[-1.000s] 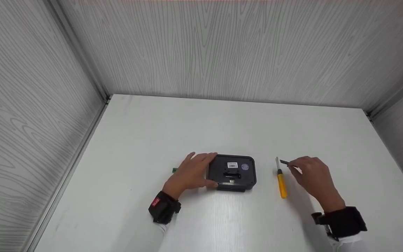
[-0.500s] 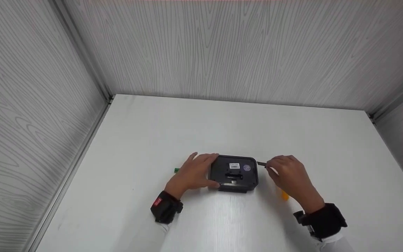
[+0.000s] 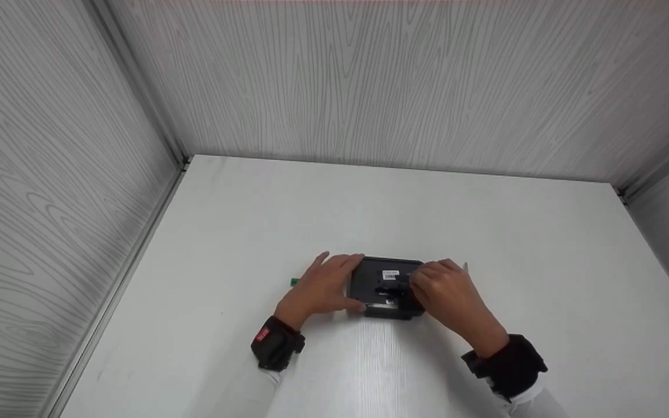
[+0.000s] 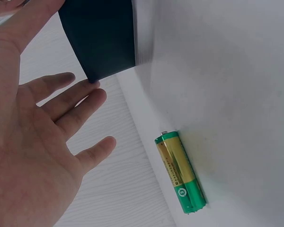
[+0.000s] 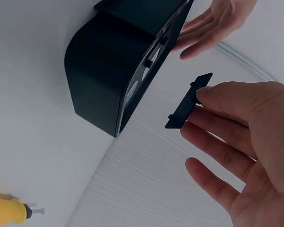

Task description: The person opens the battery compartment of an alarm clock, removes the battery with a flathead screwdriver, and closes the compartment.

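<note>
As the left hand [image 3: 318, 288] braces the black device [image 3: 370, 276], fingers spread, the right hand [image 3: 449, 295] brings its pinched battery cover [image 5: 185, 107] over it, seemingly close enough to align.

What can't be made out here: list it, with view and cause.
Black device, underside: hidden by its own body, all views.
White label, print: too small, head view.
Yellow handle, far end: cut off by left edge, right wrist view; behind right hand, head view.
Battery, small print: too small, left wrist view.
</note>
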Available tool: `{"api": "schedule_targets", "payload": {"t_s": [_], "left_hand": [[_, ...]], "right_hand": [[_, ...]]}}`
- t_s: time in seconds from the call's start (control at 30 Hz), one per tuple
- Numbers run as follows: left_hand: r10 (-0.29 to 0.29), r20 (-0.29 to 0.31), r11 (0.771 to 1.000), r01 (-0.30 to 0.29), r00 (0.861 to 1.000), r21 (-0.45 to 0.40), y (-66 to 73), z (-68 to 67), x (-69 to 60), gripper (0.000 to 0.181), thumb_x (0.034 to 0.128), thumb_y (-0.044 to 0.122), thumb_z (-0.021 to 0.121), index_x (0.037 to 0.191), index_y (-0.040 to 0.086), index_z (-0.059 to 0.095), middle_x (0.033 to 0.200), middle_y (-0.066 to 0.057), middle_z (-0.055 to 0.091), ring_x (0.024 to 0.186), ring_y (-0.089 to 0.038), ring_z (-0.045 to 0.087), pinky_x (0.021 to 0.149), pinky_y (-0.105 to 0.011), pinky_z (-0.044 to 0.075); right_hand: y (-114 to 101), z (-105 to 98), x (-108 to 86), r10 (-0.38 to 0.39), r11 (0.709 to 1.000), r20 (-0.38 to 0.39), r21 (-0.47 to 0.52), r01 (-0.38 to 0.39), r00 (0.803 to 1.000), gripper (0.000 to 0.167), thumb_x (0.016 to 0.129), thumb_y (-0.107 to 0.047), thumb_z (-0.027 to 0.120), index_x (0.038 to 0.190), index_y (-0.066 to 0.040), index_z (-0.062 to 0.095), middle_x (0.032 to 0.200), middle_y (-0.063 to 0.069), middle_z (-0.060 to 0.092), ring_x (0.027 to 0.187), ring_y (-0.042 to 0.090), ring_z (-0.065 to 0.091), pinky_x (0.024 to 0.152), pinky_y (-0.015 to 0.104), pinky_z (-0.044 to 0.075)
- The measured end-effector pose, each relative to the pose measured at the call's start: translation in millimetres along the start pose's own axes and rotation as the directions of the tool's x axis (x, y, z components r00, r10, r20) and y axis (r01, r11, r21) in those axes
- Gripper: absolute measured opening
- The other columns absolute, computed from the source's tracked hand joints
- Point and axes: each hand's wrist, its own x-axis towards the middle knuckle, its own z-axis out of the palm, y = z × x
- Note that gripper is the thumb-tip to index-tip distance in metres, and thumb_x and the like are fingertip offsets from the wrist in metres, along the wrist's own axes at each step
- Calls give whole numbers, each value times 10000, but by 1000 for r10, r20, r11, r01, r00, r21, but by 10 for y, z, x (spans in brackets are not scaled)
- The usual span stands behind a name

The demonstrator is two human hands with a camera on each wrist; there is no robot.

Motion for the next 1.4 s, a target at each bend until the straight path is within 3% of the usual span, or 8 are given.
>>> {"api": "schedule_targets", "payload": {"t_s": [0.2,0.6,0.8,1.4], "left_hand": [[7,-8,1000,-7,1000,6,7,-5,3,951,760,505,774,1522,166,318,1496,-23,460,1417,-182,383,1232,-457,172],[10,-10,1000,-9,1000,26,-2,16,10,943,771,513,763,1522,158,317,1500,-21,459,1420,-173,381,1229,-461,184],[5,-6,1000,-5,1000,23,-2,30,11,943,772,514,762,1523,157,317,1503,-23,455,1421,-178,379,1230,-456,182],[-5,-3,1000,5,1000,1,-14,23,6,949,768,520,761,1523,153,318,1497,-28,463,1417,-178,387,1232,-446,176]], "right_hand": [[-149,48,59,-16,1000,73,-20,18,997,60,794,-48,735,771,-95,706,729,5,713,761,164,661,708,312,518],[-284,170,42,-29,996,136,-76,40,990,89,808,-94,728,724,-105,701,666,-6,680,659,143,598,660,292,499],[-306,225,26,-21,995,150,-90,34,988,73,812,-104,728,740,-96,716,658,-4,671,621,148,547,606,272,453],[-352,292,43,1,990,185,-138,25,983,57,811,-134,742,784,-85,730,681,25,694,659,172,594,665,300,506]]}}
